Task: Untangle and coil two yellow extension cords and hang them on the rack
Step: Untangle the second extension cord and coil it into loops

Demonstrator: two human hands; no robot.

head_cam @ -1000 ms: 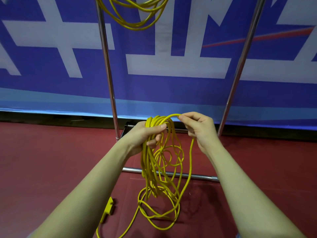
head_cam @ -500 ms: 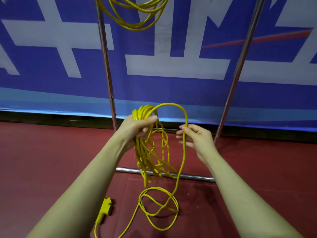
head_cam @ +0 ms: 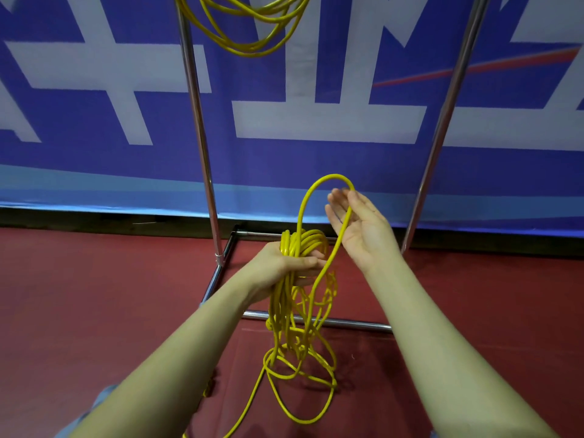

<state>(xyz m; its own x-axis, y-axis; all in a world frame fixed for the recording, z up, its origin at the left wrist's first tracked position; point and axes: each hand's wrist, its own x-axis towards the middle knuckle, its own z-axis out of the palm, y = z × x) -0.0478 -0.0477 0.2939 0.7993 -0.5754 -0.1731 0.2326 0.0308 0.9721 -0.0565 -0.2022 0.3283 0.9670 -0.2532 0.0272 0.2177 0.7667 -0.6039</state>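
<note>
- Slack of the second cord (head_cam: pixel 297 387) lies in loose loops on the red floor (head_cam: pixel 94 311), partly crossed: likely to snag or knot if pulled up fast.
- Left hand (head_cam: pixel 281 267) curls round the coil bundle (head_cam: pixel 300 245); a loose hold could spill the turns.
- Right hand (head_cam: pixel 360 229) flat, fingers straight, new loop (head_cam: pixel 316 191) draped over it, unpinched; may slide off.
- First cord (head_cam: pixel 249 36) already hangs on the rack (head_cam: pixel 202 153).

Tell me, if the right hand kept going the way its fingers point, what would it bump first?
Probably the blue banner. The right hand points up and away, a cord loop draped over its fingers; depth is unclear.
</note>
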